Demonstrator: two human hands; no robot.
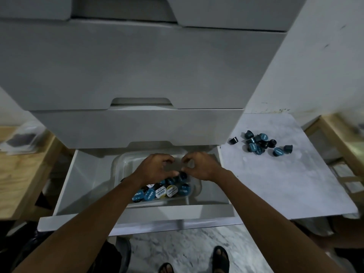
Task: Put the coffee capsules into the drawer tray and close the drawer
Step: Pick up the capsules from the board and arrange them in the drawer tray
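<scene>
White drawer point(65, 194), lowest of the unit, stands pulled fully out. A clear plastic tray point(122, 164) sits inside it. The near end of the tray holds a heap of coffee capsules point(161, 191), foil lids mostly facing up; the far end is bare.

Left grip point(155, 168) hovers over the heap with fingers curled in an arc. Whatever lies beneath it is hidden, so I cannot tell whether it holds anything. Right grip point(201, 166) is just beside it, thumb and bent forefinger drawn close above a dark capsule point(183, 175). Whether it pinches that capsule or only touches it cannot be determined.

A cluster of loose capsules point(258, 143) remains on the marble-patterned surface point(285, 184) to the right, with one stray capsule point(233, 140) apart from it. The task is judged part done.

Risks noted:
- Heaping at the near end may send capsules over the tray rim into the drawer.
- Capsules are round-bodied, and a careless sweep could roll them off the surface edge.
- Closing the drawer now would leave the cluster outside.
- A tall heap could catch on the drawer above.
</scene>
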